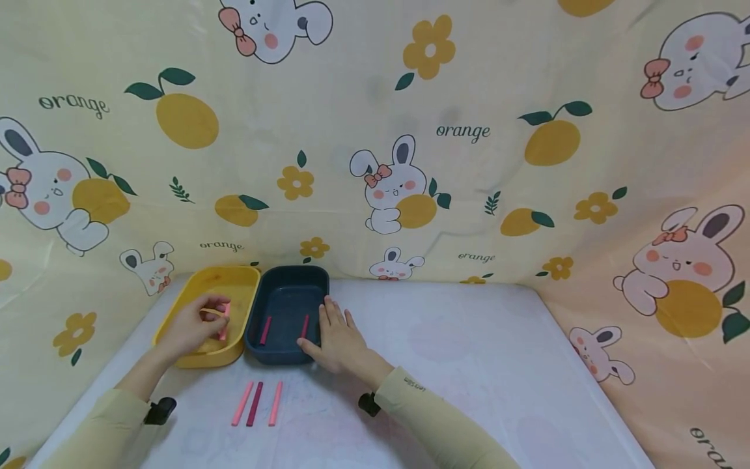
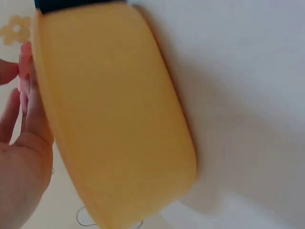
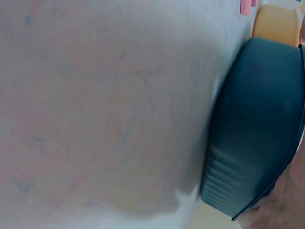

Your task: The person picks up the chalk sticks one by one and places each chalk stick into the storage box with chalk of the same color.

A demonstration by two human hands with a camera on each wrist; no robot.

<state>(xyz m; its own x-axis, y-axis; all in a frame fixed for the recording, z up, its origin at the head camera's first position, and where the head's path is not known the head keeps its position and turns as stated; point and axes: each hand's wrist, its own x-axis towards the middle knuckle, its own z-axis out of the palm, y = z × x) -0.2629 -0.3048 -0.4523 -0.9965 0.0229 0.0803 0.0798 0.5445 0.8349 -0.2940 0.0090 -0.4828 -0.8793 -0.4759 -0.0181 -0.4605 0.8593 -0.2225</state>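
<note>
My left hand [image 1: 196, 324] is over the yellow tray [image 1: 193, 355], pinching a light pink stick [image 1: 226, 312] between thumb and fingers. In the left wrist view, that pink stick [image 2: 25, 59] shows just beyond the tray's side wall. The dark blue tray [image 1: 281, 355] stands to the right, touching the yellow one, with two dark pink sticks [image 1: 265, 331] lying inside. My right hand [image 1: 338, 340] rests along its right rim, fingers straight and thumb at the front corner. The right wrist view shows the blue tray's outer wall [image 3: 257, 124], with only a part of the hand in frame.
In front of the trays, two light pink sticks [image 1: 242, 404] and one dark pink stick [image 1: 254, 404] lie side by side on the white table [image 1: 469, 365]. A patterned cloth [image 1: 363, 98] with rabbits and oranges hangs behind the table and along its sides.
</note>
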